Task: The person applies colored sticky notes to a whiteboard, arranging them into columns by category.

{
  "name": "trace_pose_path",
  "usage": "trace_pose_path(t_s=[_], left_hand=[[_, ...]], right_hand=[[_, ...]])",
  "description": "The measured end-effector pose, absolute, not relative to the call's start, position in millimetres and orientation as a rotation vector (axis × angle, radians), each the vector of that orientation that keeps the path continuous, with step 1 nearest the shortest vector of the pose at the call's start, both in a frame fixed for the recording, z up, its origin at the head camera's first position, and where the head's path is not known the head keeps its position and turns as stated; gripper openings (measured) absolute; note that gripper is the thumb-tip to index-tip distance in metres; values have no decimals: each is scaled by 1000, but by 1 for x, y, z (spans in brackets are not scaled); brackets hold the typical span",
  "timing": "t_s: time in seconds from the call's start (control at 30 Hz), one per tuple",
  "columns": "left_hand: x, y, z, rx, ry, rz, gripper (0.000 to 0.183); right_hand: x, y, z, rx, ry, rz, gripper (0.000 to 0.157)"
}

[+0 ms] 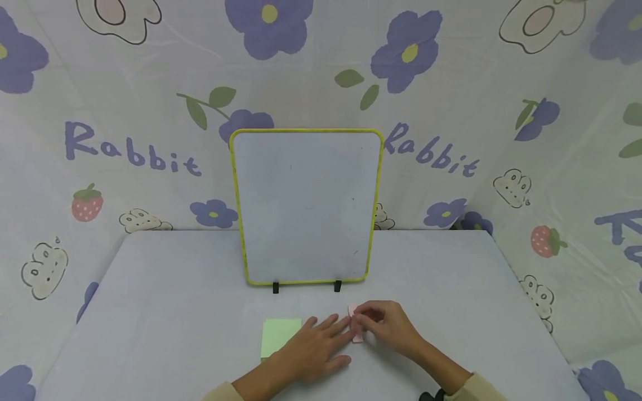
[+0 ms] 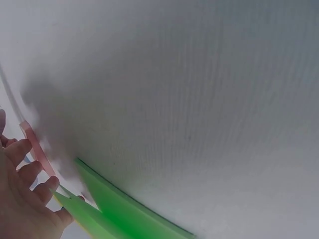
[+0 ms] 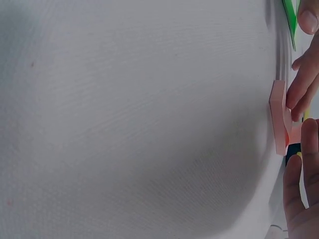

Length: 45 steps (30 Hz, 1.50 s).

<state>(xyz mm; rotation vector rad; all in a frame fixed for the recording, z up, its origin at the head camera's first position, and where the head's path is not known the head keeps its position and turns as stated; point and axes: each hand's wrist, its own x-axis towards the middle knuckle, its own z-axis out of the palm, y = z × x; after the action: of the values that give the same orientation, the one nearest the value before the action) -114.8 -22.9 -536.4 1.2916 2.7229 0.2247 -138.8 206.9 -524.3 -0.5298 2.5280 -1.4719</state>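
A narrow pink sticky note pad (image 1: pixel 357 337) lies on the table in front of the board. My left hand (image 1: pixel 321 348) is spread flat with its fingertips on the pad's left side, steadying it. From the right, my right hand (image 1: pixel 393 326) pinches the pad's top sheet between thumb and forefinger. In the right wrist view a pink sheet (image 3: pixel 295 133) bends up off the pad (image 3: pixel 277 117) toward the right hand's fingers (image 3: pixel 310 159). A square green sticky note pad (image 1: pixel 281 335) sits left of my left hand, partly hidden by it; its upper sheets (image 2: pixel 82 211) stand raised in the left wrist view.
A whiteboard (image 1: pixel 308 206) with a yellow frame stands upright on two black feet (image 1: pixel 337 286) behind the hands. The white table (image 1: pixel 175 306) reaches back to a patterned cloth backdrop (image 1: pixel 150 67). Something black (image 1: pixel 432 396) shows beside the right sleeve (image 1: pixel 476 389).
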Motion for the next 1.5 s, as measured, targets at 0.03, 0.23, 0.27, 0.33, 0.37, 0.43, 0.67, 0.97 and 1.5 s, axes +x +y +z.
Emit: trace_pose_path(t_s=[0.03, 0.23, 0.27, 0.33, 0.37, 0.43, 0.67, 0.97, 1.5], left_hand=[[-115, -23, -537, 1301, 2728, 220, 57], [-118, -21, -537, 1351, 2757, 208, 53], [-119, -20, -536, 1349, 2754, 216, 52], [-121, -19, -534, 1332, 2737, 239, 50], [-122, -18, -533, 1324, 2729, 249, 49], [-123, -17, -532, 1306, 2720, 271, 48], [-126, -17, -531, 1289, 2701, 290, 46], [-128, -15, -527, 1221, 2669, 248, 54], [-131, -11, -529, 1233, 2697, 232, 45]], right_hand=[[-139, 207, -524, -516, 2518, -1483, 20], [-143, 206, -526, -472, 2506, -1546, 26], [-143, 206, -526, -464, 2511, -1552, 25], [-144, 205, -524, -439, 2506, -1568, 23], [-144, 205, -523, -427, 2500, -1574, 22], [-144, 205, -521, -402, 2486, -1580, 20], [-144, 205, -520, -372, 2459, -1597, 16], [-148, 205, -522, -357, 2490, -1573, 13], [-158, 202, -513, -361, 2518, -1613, 15]])
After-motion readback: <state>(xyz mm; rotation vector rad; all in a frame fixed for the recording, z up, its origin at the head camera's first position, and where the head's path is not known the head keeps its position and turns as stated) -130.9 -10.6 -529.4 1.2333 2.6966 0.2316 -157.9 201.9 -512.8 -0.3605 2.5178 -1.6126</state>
